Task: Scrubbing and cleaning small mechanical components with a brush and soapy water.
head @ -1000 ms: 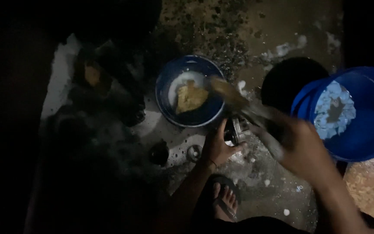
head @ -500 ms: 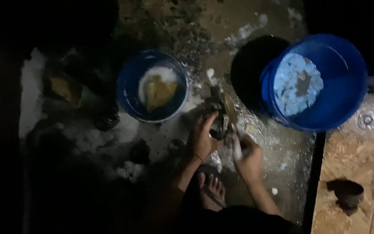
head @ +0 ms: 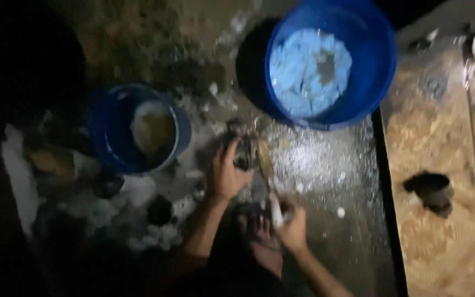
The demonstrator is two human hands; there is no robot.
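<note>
Large blue bucket (head: 375, 71) far right, small blue bowl (head: 117, 135) left, both shifted rightward since earlier, left hand (head: 224, 176) grip closed on dark object (head: 244, 154), right hand (head: 292, 226) pinching white handle (head: 276, 212).

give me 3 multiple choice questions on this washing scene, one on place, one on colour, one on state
1. Where is the large bucket relative to the hands?
A. above and to the right
B. below them
C. far left

2. What colour is the small bowl?
A. red
B. blue
C. white

3. What is the left hand doing?
A. hanging free
B. inside the bucket
C. gripping a dark object on the wet floor

Answers: 1 A, it sits at the upper right; 2 B, its wall is blue; 3 C, the fingers wrap around the object.
</note>
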